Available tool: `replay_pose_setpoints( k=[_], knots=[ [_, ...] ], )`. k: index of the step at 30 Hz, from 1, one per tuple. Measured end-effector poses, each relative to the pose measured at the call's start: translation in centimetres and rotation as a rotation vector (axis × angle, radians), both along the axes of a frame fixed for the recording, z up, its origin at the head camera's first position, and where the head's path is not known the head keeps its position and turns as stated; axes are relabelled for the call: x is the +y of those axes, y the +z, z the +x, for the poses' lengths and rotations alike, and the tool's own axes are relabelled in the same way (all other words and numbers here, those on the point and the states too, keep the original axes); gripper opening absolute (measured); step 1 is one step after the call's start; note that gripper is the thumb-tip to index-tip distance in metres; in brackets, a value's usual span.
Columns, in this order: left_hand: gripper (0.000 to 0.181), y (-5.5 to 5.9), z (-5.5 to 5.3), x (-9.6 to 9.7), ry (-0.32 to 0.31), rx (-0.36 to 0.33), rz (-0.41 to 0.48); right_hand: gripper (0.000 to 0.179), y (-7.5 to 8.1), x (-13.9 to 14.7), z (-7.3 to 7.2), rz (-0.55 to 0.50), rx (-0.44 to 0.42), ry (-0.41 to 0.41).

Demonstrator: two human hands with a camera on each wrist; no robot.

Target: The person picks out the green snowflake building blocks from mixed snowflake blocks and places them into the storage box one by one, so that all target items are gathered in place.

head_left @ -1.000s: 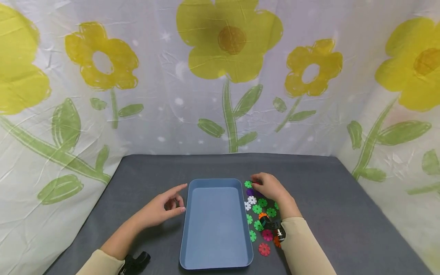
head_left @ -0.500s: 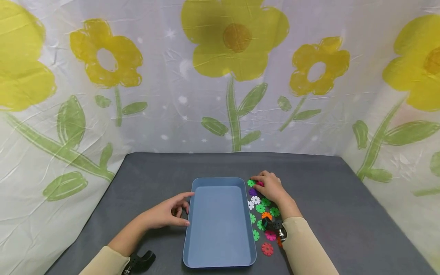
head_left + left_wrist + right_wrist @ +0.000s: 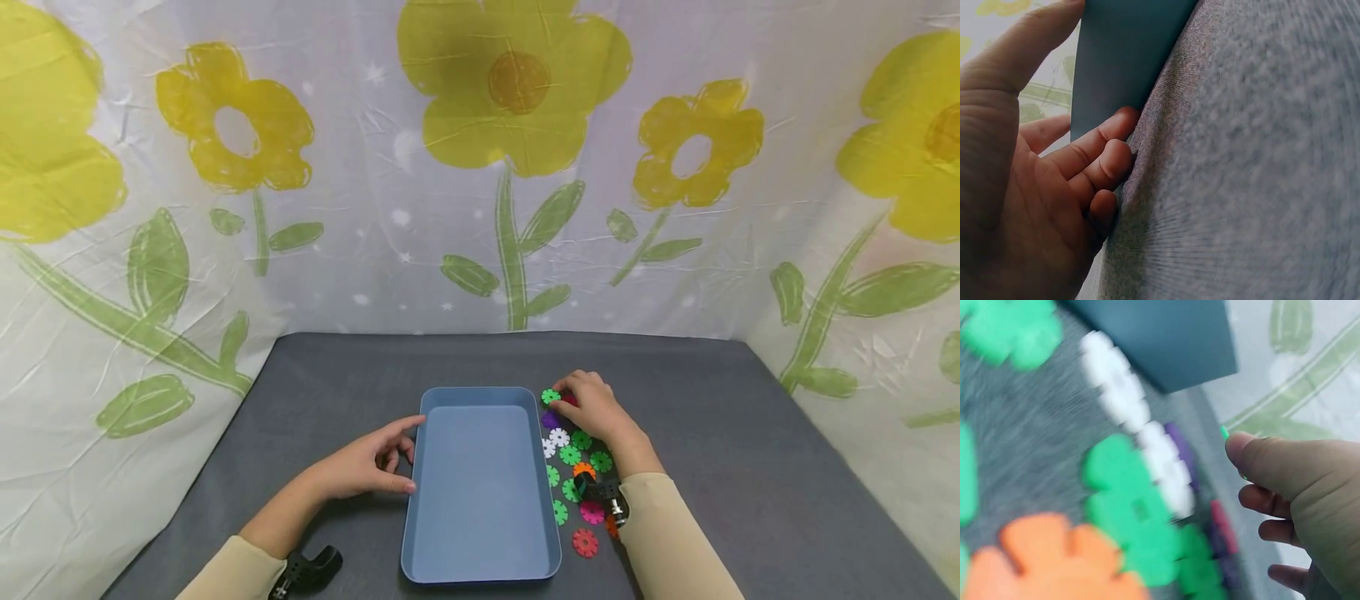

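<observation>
My right hand pinches a green notched plastic disc between thumb and fingers, just beyond the tray's far right corner. In the right wrist view only a sliver of that green disc shows past the thumb tip. Below the hand lie a purple disc and a dark red disc, partly covered by the fingers. At the blue rectangular tray, my left hand has index fingertip and thumb tip at the left rim. Its other fingers curl loosely against the tray's outer wall in the left wrist view.
Several more notched discs lie along the tray's right side, including white, orange and pink ones. A dark grey cloth covers the table. Behind it hangs a flowered curtain.
My left hand has come to the tray's left rim. My right fingers have closed on the green disc and raised it slightly. The head view has shifted a little.
</observation>
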State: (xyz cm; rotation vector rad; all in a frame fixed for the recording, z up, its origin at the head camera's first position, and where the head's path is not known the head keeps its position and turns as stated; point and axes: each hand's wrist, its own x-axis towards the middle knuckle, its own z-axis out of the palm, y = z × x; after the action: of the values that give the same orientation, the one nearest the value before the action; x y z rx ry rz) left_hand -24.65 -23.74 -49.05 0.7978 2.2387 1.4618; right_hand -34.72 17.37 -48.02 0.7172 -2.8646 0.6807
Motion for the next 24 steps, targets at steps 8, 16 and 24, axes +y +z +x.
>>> replay_pose_setpoints(
  k=[8, 16, 24],
  knots=[
    [0.097, 0.3, 0.2, 0.2, -0.062, -0.089, 0.042, 0.028, 2.9, -0.1, 1.1, -0.043, -0.006, 0.000],
    [0.085, 0.4, 0.7, 1.4, 0.056, -0.054, -0.004, 0.028, 5.2, -0.4, 2.5, -0.062, 0.053, 0.047],
    [0.077, 0.1, 1.0, 3.2, 0.273, 0.059, -0.014, 0.026, 6.6, -0.6, 3.7, -0.061, 0.095, 0.077]
  ],
)
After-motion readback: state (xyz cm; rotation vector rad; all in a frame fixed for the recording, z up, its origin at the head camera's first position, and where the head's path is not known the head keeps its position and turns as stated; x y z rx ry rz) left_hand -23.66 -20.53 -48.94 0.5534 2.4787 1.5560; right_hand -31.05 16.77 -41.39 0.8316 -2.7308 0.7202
